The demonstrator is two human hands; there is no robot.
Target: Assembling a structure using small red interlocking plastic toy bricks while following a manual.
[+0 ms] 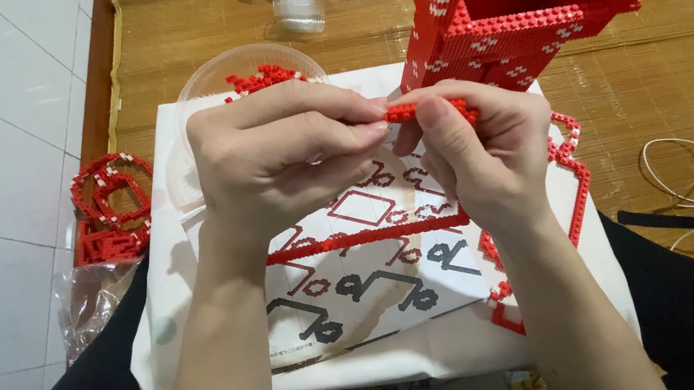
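A big red brick tower (pixel 516 5) stands on the bamboo mat (pixel 653 85), behind a printed instruction sheet (pixel 370 253). Above the sheet, the left hand (pixel 274 155) and right hand (pixel 480 155) both pinch one small red brick strip (pixel 407 112) between their fingertips.

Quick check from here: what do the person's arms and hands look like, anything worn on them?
Both are bare: the left hand and right hand show no gloves, rings or watch, and both forearms are uncovered, with no sleeves in view. Fingernails are short and unpainted.
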